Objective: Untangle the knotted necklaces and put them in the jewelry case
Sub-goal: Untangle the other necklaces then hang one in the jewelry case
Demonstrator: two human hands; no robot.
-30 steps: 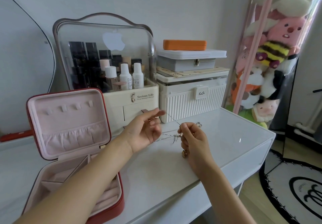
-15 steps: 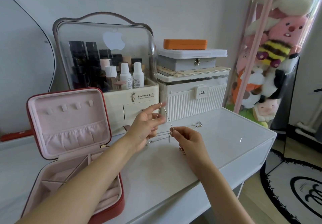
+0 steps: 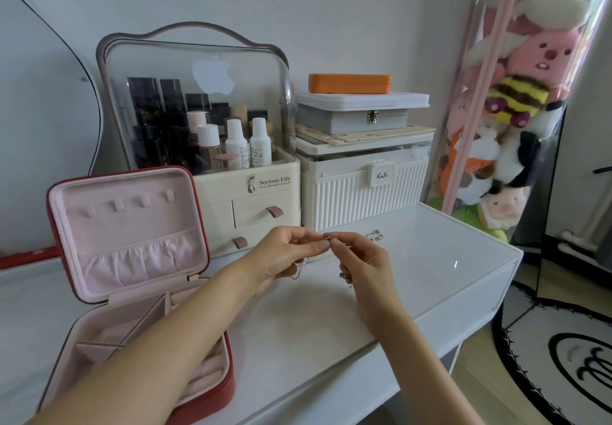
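Now the left hand [image 3: 281, 255] and right hand [image 3: 361, 259] both pinch the knotted necklaces [image 3: 328, 238] above the counter [image 3: 430, 259], so untangling continues and probably needs gentle pulling apart.

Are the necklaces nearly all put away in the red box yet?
Not yet. The jewelry case is open but no necklace shows inside. The left hand and right hand pinch a thin chain between them. Another silver piece waits on the table.
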